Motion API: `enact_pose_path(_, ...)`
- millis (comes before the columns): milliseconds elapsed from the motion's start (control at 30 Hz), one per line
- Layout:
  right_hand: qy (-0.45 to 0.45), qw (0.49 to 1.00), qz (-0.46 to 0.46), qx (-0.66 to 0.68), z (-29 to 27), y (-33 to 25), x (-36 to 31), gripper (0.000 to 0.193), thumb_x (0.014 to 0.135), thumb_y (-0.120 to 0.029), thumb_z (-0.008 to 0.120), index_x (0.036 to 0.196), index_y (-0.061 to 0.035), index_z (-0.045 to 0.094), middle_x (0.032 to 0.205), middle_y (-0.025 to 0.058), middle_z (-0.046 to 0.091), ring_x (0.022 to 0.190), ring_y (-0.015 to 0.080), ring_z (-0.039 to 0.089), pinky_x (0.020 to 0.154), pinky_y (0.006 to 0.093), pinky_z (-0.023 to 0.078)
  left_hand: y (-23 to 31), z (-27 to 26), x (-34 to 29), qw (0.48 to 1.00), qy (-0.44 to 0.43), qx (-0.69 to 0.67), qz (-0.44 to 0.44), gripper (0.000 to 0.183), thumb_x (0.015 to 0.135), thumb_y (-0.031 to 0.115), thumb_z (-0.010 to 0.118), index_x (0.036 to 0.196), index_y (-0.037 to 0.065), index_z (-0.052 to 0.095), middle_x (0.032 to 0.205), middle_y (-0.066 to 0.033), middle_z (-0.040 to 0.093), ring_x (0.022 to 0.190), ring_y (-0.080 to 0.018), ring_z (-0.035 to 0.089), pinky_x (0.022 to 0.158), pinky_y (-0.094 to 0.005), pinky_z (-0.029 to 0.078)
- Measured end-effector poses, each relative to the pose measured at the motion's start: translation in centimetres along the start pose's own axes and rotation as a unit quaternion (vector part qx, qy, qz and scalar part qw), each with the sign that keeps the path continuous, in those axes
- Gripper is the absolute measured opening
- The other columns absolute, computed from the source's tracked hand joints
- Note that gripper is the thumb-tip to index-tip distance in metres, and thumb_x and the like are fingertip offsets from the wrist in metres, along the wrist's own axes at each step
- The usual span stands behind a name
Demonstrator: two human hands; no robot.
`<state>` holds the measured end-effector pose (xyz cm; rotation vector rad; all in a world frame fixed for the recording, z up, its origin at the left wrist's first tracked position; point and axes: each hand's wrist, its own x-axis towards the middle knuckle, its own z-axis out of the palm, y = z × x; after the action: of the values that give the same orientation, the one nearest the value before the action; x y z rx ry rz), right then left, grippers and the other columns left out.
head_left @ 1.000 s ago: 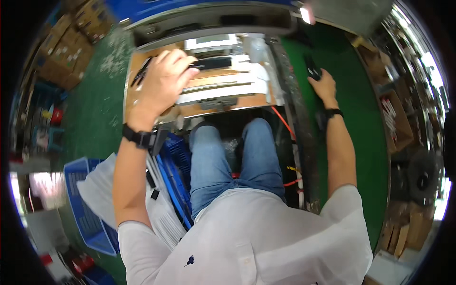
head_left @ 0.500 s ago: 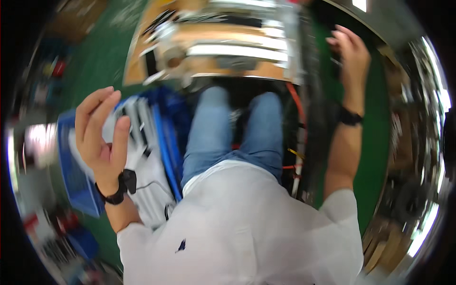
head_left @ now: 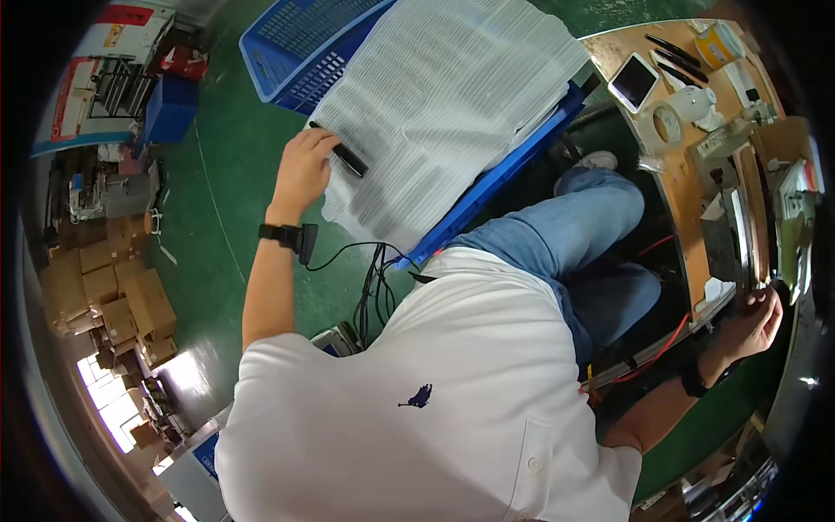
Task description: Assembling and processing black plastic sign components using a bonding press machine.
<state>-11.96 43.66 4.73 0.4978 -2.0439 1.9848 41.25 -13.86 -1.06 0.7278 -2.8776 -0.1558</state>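
My left hand (head_left: 304, 170) has its fingers closed around one end of a short black bar (head_left: 350, 161). The bar lies at a slant over a ridged white foam sheet (head_left: 435, 104), which drapes across a blue plastic crate (head_left: 513, 165). Far to the right, my right hand (head_left: 750, 329) is beside the wooden table's (head_left: 674, 191) edge, its fingers curled together near a long metal piece (head_left: 741, 230). Whatever is between those fingers, if anything, is too small to make out. Both wrists wear black bands.
On the table are a phone (head_left: 633, 83), a roll of clear tape (head_left: 668, 123), black pens (head_left: 678, 59) and a yellow-labelled roll (head_left: 718, 45). Another blue crate (head_left: 287, 52) stands behind the foam. Black cables (head_left: 374, 287) hang near my waist; cardboard boxes (head_left: 130, 304) are stacked left.
My view and body have turned left toward the crate. The left hand, formerly raised with fingers apart, is now closed on the black bar. My right hand has come down beside the table's edge.
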Motion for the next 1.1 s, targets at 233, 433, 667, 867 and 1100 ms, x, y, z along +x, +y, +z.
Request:
enact_pose_path(233,0.025,1.000,0.004,0.002,1.1,-0.8,-0.7,0.016,0.107,-0.013,0.068,0.109,0.0027,0.071,0.089,0.0047,0.068,0.077,0.0110,0.061,0.067,0.0235,0.050,-2.1,3.3,-1.1,0.997,-0.003,-0.005,0.072,0.044,0.077,0.000,0.077,0.121,0.004,0.070,0.125,-0.0135,0.071,0.117,-0.0397,0.066,0.104,-0.0499,0.053)
enact_pose_path(433,-0.008,1.000,-0.006,-0.026,2.1,-2.6,0.4,0.017,0.104,-0.011,0.071,0.116,0.0004,0.067,0.087,0.0055,0.068,0.068,0.0108,0.062,0.062,0.0242,0.051,-1.4,-0.6,2.5,0.990,0.124,-0.066,-0.004,0.045,0.086,-0.003,0.079,0.129,0.001,0.068,0.122,-0.0160,0.073,0.113,-0.0315,0.071,0.101,-0.0394,0.055)
enact_pose_path(667,-0.069,0.969,0.049,-0.232,2.8,-5.0,2.8,0.038,0.097,-0.017,0.081,0.126,0.0010,0.063,0.085,0.0046,0.064,0.060,0.0095,0.055,0.054,0.0249,0.045,13.6,-2.6,18.2,0.947,0.146,-0.247,0.142,0.034,0.093,-0.003,0.076,0.126,-0.001,0.068,0.118,-0.0129,0.070,0.107,-0.0259,0.069,0.097,-0.0347,0.054)
enact_pose_path(867,-0.118,0.926,-0.115,-0.338,1.2,-6.5,4.0,0.045,0.094,-0.022,0.085,0.127,0.0027,0.068,0.087,0.0034,0.065,0.064,0.0085,0.057,0.055,0.0261,0.046,34.1,-3.8,30.1,0.860,0.115,-0.339,0.365,0.039,0.086,0.006,0.084,0.123,0.003,0.073,0.116,-0.0131,0.070,0.109,-0.0282,0.069,0.095,-0.0376,0.055)
enact_pose_path(1100,-0.084,0.969,0.097,-0.212,-0.4,-8.2,2.4,0.041,0.091,-0.024,0.087,0.120,0.0021,0.074,0.097,0.0071,0.073,0.073,0.0120,0.064,0.065,0.0279,0.053,46.9,-3.2,33.9,0.770,0.070,-0.470,0.426,0.036,0.084,0.008,0.086,0.117,0.002,0.073,0.113,-0.0106,0.072,0.095,-0.0235,0.071,0.084,-0.0346,0.057)
